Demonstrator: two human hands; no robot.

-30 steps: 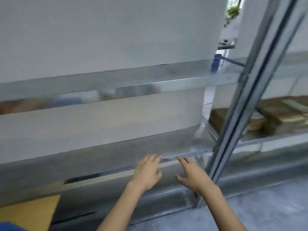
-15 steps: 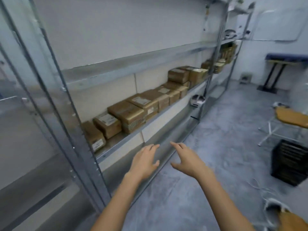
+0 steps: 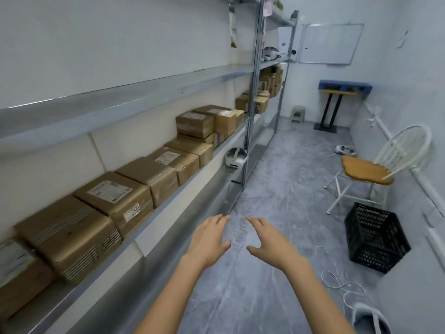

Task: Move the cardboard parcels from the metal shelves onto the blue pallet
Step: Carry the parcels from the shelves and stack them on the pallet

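Several brown cardboard parcels (image 3: pixel 115 201) stand in a row on the middle metal shelf (image 3: pixel 168 201) along the left wall, with a stacked pair of parcels (image 3: pixel 195 124) farther back. More parcels (image 3: pixel 263 102) fill the far shelf bay. My left hand (image 3: pixel 209 239) and my right hand (image 3: pixel 267 242) hover empty over the floor, fingers spread, to the right of the shelf and apart from every parcel. A blue pallet (image 3: pixel 345 87) rests on a black stand at the far end of the room.
A white headset (image 3: pixel 236 159) hangs at the shelf post. A white chair with a wooden seat (image 3: pixel 368 169) and a black plastic crate (image 3: pixel 375 239) stand on the right. White cables (image 3: pixel 339 283) lie on the grey floor. A small stool (image 3: pixel 297 113) sits far back.
My view has swung right, from the bare shelf bay to the aisle and the shelf of parcels. Both hands stay held out in front, empty and spread.
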